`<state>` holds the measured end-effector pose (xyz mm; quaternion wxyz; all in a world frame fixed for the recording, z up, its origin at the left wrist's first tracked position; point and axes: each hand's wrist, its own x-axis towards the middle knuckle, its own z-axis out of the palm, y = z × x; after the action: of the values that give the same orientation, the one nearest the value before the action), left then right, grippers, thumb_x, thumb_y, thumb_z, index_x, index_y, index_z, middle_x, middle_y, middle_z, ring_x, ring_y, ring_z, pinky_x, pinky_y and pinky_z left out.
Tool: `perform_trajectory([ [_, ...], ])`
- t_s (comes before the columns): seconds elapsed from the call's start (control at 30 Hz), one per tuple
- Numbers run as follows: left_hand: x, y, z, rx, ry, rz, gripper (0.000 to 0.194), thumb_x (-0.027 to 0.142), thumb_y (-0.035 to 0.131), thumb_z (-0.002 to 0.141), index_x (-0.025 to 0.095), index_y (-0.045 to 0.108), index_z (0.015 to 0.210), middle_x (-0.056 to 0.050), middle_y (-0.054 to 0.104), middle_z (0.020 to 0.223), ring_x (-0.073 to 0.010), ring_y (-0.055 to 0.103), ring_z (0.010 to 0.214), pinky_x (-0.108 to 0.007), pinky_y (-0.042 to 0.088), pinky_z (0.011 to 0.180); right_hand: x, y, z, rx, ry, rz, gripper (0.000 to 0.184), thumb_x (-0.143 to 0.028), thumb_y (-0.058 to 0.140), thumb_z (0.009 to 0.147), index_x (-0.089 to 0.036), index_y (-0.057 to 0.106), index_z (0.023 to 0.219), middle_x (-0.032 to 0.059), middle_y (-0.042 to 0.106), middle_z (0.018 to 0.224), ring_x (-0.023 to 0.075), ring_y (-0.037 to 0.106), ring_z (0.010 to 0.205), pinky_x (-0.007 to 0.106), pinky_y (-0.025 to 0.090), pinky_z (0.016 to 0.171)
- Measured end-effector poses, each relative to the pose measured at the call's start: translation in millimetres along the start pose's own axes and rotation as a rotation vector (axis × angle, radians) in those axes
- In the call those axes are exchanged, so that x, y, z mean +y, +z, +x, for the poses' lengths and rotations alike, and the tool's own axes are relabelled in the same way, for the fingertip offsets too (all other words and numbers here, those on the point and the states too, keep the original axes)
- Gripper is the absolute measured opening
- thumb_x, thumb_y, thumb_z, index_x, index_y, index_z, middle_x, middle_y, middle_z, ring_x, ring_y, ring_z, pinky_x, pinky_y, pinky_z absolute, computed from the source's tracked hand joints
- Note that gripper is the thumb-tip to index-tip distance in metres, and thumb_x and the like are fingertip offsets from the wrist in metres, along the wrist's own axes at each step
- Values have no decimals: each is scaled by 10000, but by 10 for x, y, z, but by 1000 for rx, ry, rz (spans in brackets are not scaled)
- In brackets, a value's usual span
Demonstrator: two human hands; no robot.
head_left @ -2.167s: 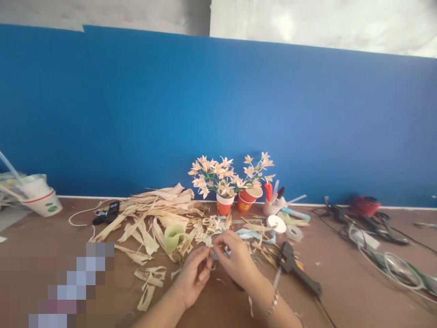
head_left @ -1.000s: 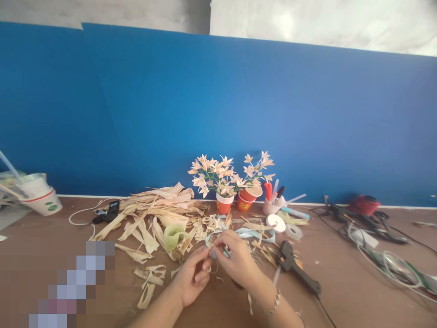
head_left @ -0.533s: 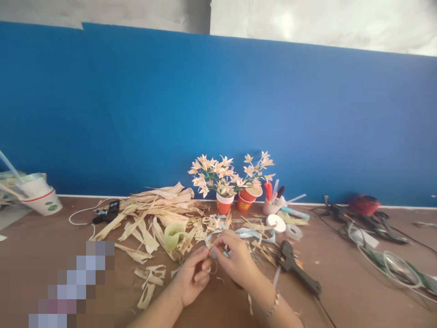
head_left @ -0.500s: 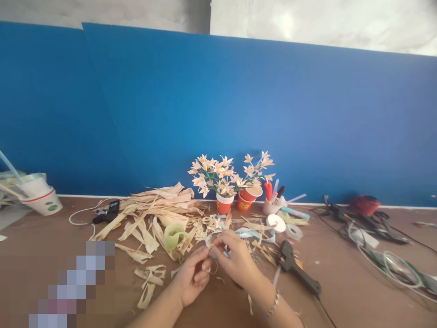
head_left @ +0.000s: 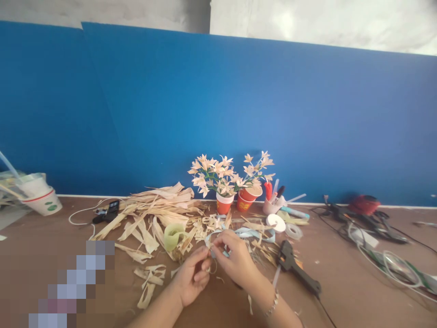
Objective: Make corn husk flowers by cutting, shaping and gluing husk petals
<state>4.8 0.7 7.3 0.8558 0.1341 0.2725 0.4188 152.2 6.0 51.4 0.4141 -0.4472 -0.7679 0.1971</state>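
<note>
Near the table's front, my left hand (head_left: 194,277) and my right hand (head_left: 237,258) meet with fingertips pinched together. Between them is a small pale husk piece (head_left: 209,245), mostly covered by the fingers. A thin pale strand (head_left: 214,269) curls below the fingertips; I cannot tell whether it belongs to that piece. Just behind the hands lie a light blue ribbon (head_left: 251,233) and cut husk scraps (head_left: 201,230). To the left stands a curled pale green strip (head_left: 174,237). My right wrist wears a bracelet.
Dried corn husks (head_left: 164,202) are heaped at back left. Husk flowers (head_left: 218,173) stand in a red paper cup (head_left: 224,205), beside another red cup (head_left: 246,200). A black glue gun (head_left: 295,266) lies right of my right hand. Cables (head_left: 399,269) spread at far right.
</note>
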Motion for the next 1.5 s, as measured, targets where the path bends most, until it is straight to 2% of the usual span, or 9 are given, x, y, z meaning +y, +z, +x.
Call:
perform_trajectory([
  [0.43, -11, -11, 7, 20, 20, 0, 262, 260, 755, 662, 137, 538, 740, 84, 466, 462, 22, 223, 300, -119, 112, 323, 3, -15, 9, -8, 15, 4, 109, -93, 555, 762, -192, 560, 716, 8, 574, 729, 145, 520, 694, 240, 400, 617],
  [0.63, -8, 37, 2, -43, 106, 35, 285, 233, 783, 624, 133, 530, 707, 56, 513, 551, 19, 293, 351, -115, 149, 333, -30, -155, 62, -62, 67, -5, 209, -49, 536, 711, -187, 621, 843, 30, 610, 817, 167, 555, 779, 269, 431, 697],
  [0.87, -25, 32, 23, 1, 165, 51, 276, 224, 787, 624, 129, 545, 714, 40, 548, 600, 18, 298, 370, -109, 160, 330, -37, -303, 96, -15, 172, 36, 223, -81, 511, 704, -167, 629, 873, 36, 625, 818, 168, 582, 750, 266, 449, 655],
  [1.0, -26, 33, 17, 22, 172, 62, 278, 251, 788, 633, 122, 566, 738, 38, 557, 622, 24, 284, 369, -105, 168, 330, -32, -287, 88, -14, 236, 91, 128, -225, 569, 767, -179, 648, 858, 31, 650, 809, 170, 589, 739, 262, 452, 633],
  [1.1, -28, 31, 14, 21, 167, 70, 277, 259, 784, 639, 114, 579, 757, 38, 554, 620, 25, 282, 368, -105, 168, 329, -29, -257, 83, -18, 252, 135, 158, -277, 532, 817, -177, 649, 778, 27, 651, 751, 158, 584, 700, 258, 450, 624],
  [1.23, -34, 19, 26, 27, 183, 63, 266, 254, 776, 649, 124, 565, 744, 38, 556, 618, 21, 290, 369, -106, 171, 332, -31, -218, 77, 9, 239, 118, 149, -241, 526, 805, -175, 640, 735, 25, 637, 707, 155, 573, 677, 253, 445, 609],
  [1.3, -35, 17, 34, 32, 191, 62, 265, 253, 773, 654, 129, 556, 741, 37, 559, 619, 19, 290, 369, -106, 171, 333, -49, -201, 72, 16, 220, 123, 116, -191, 519, 783, -179, 634, 777, 23, 643, 726, 151, 572, 672, 251, 445, 604],
  [1.4, -30, 27, 37, 49, 201, 59, 278, 258, 776, 646, 134, 540, 725, 39, 558, 616, 19, 282, 367, -107, 165, 332, -92, -175, 62, 20, 206, 148, 162, -141, 517, 749, -181, 588, 889, 10, 642, 728, 140, 566, 628, 245, 446, 578],
  [1.5, -27, 42, 32, 68, 212, 55, 287, 259, 777, 639, 135, 528, 711, 39, 556, 615, 20, 281, 367, -106, 161, 331, -124, -142, 47, 14, 198, 77, 104, -129, 532, 736, -183, 576, 814, 8, 637, 711, 139, 556, 607, 241, 435, 556],
])
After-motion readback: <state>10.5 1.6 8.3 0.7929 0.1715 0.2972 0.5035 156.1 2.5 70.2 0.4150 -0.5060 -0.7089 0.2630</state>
